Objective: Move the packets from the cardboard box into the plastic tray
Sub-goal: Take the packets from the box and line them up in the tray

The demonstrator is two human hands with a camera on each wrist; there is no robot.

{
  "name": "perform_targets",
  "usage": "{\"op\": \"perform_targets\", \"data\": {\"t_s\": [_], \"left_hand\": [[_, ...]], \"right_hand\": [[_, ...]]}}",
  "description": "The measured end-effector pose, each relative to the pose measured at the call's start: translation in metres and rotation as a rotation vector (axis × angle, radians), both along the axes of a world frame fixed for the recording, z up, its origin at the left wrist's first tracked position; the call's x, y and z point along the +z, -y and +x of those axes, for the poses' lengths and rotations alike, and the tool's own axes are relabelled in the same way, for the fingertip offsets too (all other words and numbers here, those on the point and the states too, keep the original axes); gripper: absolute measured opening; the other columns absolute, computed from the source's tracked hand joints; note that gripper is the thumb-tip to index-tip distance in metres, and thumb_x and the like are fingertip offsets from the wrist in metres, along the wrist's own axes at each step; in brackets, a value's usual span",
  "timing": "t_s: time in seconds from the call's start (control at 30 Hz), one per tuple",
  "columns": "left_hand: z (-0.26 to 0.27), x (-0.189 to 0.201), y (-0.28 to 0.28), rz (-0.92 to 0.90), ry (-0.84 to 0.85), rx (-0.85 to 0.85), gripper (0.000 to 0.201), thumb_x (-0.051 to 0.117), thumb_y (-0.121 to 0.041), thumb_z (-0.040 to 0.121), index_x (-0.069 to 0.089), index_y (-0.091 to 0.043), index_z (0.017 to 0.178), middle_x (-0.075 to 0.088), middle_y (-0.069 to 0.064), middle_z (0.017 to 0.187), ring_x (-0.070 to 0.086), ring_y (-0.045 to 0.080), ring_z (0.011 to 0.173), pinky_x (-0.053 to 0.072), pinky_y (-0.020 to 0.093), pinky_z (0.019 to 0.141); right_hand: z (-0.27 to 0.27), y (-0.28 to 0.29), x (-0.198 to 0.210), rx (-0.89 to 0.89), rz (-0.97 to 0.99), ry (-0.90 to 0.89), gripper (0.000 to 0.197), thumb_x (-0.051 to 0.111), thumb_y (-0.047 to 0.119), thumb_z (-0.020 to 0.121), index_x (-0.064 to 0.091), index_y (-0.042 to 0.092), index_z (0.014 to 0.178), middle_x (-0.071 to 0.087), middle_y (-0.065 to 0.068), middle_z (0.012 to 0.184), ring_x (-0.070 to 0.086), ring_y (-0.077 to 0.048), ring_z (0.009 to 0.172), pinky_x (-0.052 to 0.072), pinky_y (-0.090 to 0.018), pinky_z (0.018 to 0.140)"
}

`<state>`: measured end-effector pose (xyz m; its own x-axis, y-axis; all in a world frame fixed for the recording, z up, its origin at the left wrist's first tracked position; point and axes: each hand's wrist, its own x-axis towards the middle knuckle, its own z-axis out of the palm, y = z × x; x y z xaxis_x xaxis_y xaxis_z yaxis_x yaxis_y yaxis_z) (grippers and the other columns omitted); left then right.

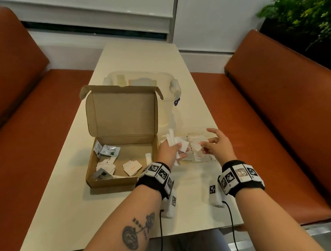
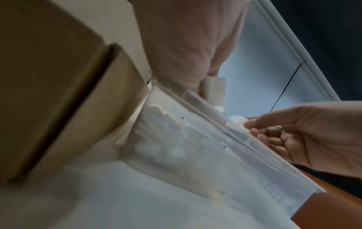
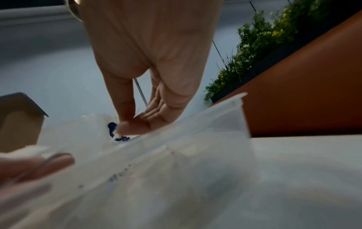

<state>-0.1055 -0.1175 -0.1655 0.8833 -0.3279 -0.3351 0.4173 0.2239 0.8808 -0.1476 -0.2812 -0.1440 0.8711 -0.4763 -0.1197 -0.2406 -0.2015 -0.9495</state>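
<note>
Mid-transfer over clear plastic tray (image 1: pixel 209 162), right of open brown cardboard box (image 1: pixel 123 180). Left hand (image 1: pixel 168 151) gripping bunch of white paper packets (image 1: pixel 171 139); right hand (image 1: pixel 218 144) spread loose, empty (apparently). Several sachets left in box. Next: release bunch into tray, reach back.

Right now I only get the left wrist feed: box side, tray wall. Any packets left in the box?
Observer: Yes. The head view shows the cardboard box open, with several packets on its floor and Stevia sachets among them.
Operator: Left hand carrying anything?
Observer: The left hand grips a bundle of white packets over the plastic tray.
Operator: Anything behind the box?
Observer: A clear container with a blue latch on its right side.
</note>
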Motion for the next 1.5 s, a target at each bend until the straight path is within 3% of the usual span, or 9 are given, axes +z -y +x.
{"op": "perform_targets", "data": {"t_s": [0.07,0.17,0.3,0.53,0.67,0.8,0.97,1.13,1.5], "left_hand": [[-0.001,0.002,-0.001,-0.025,-0.001,0.009,0.011,0.045,0.004,0.095,0.053,-0.001,0.101,0.064,0.018,0.090,0.069,0.021,0.072,0.056,0.031,0.060],[-0.003,0.004,-0.003,-0.051,-0.009,0.021,0.011,0.045,0.004,0.096,0.053,0.000,0.102,0.063,0.019,0.090,0.067,0.025,0.072,0.055,0.029,0.055],[-0.004,0.007,-0.004,-0.063,-0.017,0.026,0.013,0.044,0.004,0.096,0.051,0.002,0.106,0.063,0.020,0.092,0.066,0.025,0.067,0.052,0.031,0.053],[-0.002,0.003,0.000,-0.103,-0.046,0.061,0.014,0.045,0.006,0.095,0.053,-0.005,0.096,0.062,0.020,0.100,0.071,0.019,0.068,0.059,0.028,0.055],[-0.001,0.001,0.000,-0.108,-0.037,0.049,0.017,0.045,0.006,0.095,0.055,-0.008,0.095,0.066,0.016,0.092,0.071,0.018,0.068,0.059,0.028,0.058],[0.000,-0.002,0.000,-0.121,-0.033,0.045,0.020,0.045,0.006,0.095,0.056,-0.011,0.092,0.067,0.011,0.085,0.071,0.019,0.068,0.059,0.032,0.066],[0.002,-0.004,0.000,-0.114,-0.033,0.044,0.019,0.046,0.006,0.094,0.057,-0.009,0.093,0.068,0.012,0.086,0.072,0.019,0.068,0.059,0.028,0.057],[0.004,-0.007,0.001,-0.109,-0.046,0.035,0.019,0.047,0.005,0.094,0.058,-0.009,0.093,0.069,0.012,0.083,0.073,0.021,0.070,0.057,0.026,0.053],[0.007,-0.009,0.001,-0.101,-0.096,0.010,0.021,0.042,0.006,0.095,0.054,-0.010,0.093,0.066,0.015,0.089,0.073,0.022,0.068,0.060,0.031,0.057]], "right_hand": [[-0.004,0.003,-0.003,0.009,-0.049,-0.018,0.039,0.062,-0.005,0.084,0.057,0.017,0.116,0.057,-0.012,0.077,0.067,-0.021,0.061,0.059,-0.031,0.064],[-0.009,0.007,-0.007,-0.005,-0.167,-0.057,0.019,0.058,-0.001,0.086,0.067,0.010,0.099,0.067,-0.013,0.080,0.069,-0.023,0.067,0.059,-0.038,0.072],[-0.012,0.008,-0.010,0.009,-0.372,-0.113,0.003,0.067,0.010,0.082,0.067,0.012,0.082,0.069,-0.003,0.074,0.065,-0.018,0.071,0.053,-0.026,0.067],[-0.015,0.008,-0.011,0.103,-0.477,-0.188,0.007,0.072,0.003,0.077,0.065,0.005,0.077,0.068,-0.008,0.075,0.062,-0.016,0.068,0.054,-0.029,0.073],[-0.010,0.007,-0.008,0.164,-0.543,-0.233,0.013,0.070,-0.002,0.077,0.061,0.008,0.074,0.059,0.004,0.067,0.058,-0.013,0.064,0.054,-0.026,0.070],[-0.005,0.000,-0.008,0.213,-0.628,-0.236,0.013,0.071,0.002,0.078,0.060,0.008,0.075,0.056,0.001,0.067,0.054,-0.017,0.067,0.051,-0.031,0.070],[0.003,-0.001,-0.005,0.263,-0.692,-0.252,0.007,0.071,0.007,0.079,0.066,0.006,0.074,0.058,-0.002,0.070,0.054,-0.017,0.065,0.051,-0.032,0.067],[0.008,0.004,-0.008,0.352,-0.837,-0.359,0.005,0.072,0.009,0.078,0.067,0.008,0.075,0.055,0.001,0.070,0.051,-0.017,0.069,0.038,-0.025,0.062],[0.006,-0.002,-0.016,0.224,-0.770,-0.266,0.014,0.070,0.010,0.077,0.056,0.013,0.079,0.054,-0.002,0.082,0.050,-0.018,0.075,0.036,-0.025,0.064]]}}
